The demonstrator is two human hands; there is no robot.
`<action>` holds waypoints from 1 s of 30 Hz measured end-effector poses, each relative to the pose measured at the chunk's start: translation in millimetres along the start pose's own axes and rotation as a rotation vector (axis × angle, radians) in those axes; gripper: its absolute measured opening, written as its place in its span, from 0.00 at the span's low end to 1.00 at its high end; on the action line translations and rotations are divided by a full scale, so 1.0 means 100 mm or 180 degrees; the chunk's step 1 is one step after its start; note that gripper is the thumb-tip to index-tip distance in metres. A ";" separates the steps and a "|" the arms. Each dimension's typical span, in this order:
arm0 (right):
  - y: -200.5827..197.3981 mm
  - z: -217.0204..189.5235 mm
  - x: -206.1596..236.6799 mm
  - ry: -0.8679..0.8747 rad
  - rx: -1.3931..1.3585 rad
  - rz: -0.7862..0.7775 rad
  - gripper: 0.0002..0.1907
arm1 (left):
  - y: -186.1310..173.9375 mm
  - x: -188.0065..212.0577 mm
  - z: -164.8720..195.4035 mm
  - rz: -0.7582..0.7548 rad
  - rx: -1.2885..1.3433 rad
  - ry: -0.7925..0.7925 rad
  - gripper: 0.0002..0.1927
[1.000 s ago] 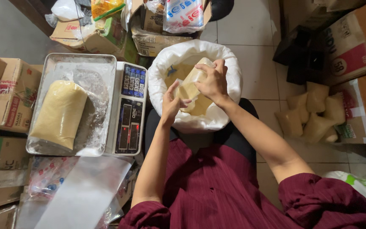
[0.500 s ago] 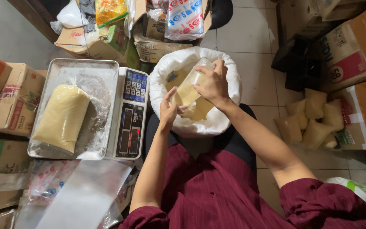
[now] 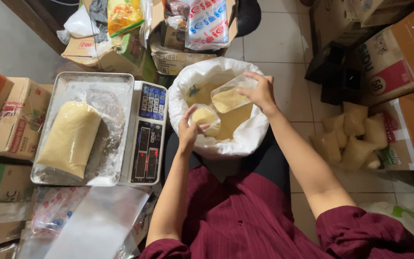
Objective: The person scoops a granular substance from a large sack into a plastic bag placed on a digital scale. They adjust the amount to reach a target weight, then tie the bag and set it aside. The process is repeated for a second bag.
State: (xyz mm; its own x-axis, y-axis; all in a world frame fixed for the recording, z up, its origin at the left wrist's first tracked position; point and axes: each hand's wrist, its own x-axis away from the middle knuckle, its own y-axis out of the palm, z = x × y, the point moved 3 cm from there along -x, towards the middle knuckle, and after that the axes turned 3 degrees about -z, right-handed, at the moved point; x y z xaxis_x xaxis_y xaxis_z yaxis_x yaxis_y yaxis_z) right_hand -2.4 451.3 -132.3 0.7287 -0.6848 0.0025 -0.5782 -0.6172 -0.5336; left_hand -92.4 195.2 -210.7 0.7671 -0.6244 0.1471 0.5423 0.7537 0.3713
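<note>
You're mid-fill: your right hand (image 3: 260, 92) grips the clear scoop (image 3: 230, 98) of yellow meal over the white sack (image 3: 221, 139) at 12 o'clock, your left hand (image 3: 189, 130) pinching the small bag (image 3: 205, 118) (mouth open). Next, tip gently.

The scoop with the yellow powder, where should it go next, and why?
Probably a small tip toward the little bag. The right hand holds the clear scoop, loaded with yellow powder, above the white sack. The left hand holds the small clear bag just below it, only partly filled. Tipping there should keep spills inside the sack.
</note>
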 end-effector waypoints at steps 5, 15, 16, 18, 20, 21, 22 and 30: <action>0.33 0.14 0.10 -0.1362 0.0824 0.0115 0.38 | 0.01 0.01 0.00 0.0034 0.0054 0.0079 0.35; 1.22 0.25 0.61 0.2446 -0.2005 -0.1581 0.17 | 0.11 0.02 0.21 0.0647 -0.2031 0.0937 0.24; 1.22 0.24 0.61 0.2536 -0.2182 -0.1553 0.15 | 0.14 0.04 0.29 0.0752 -0.2633 0.1288 0.22; 1.19 0.16 0.60 0.2622 -0.2511 -0.1439 0.12 | 0.16 0.03 0.36 0.0806 -0.2993 0.0671 0.25; 1.15 0.09 0.62 0.2610 -0.2809 -0.1269 0.09 | 0.24 -0.01 0.46 0.0676 -0.3560 0.0249 0.23; 1.12 0.05 0.64 0.2666 -0.3130 -0.1128 0.07 | 0.28 -0.02 0.51 0.0527 -0.3960 0.0110 0.20; 1.10 0.01 0.67 0.2722 -0.3452 -0.0993 0.06 | 0.31 -0.03 0.55 0.0383 -0.4359 -0.0039 0.18; 0.85 -0.25 0.84 0.2461 -0.3898 -0.0798 0.17 | 0.54 -0.05 0.77 0.0438 -0.5040 -0.0003 0.12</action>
State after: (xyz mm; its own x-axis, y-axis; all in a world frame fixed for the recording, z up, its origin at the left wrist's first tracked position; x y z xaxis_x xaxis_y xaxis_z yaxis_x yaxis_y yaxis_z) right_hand 0.3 332.0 -156.4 0.7091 -0.3017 0.6373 -0.6995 -0.4144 0.5822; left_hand -93.7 223.2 -120.4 0.8384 -0.5361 0.0984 0.2654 0.2439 -0.9328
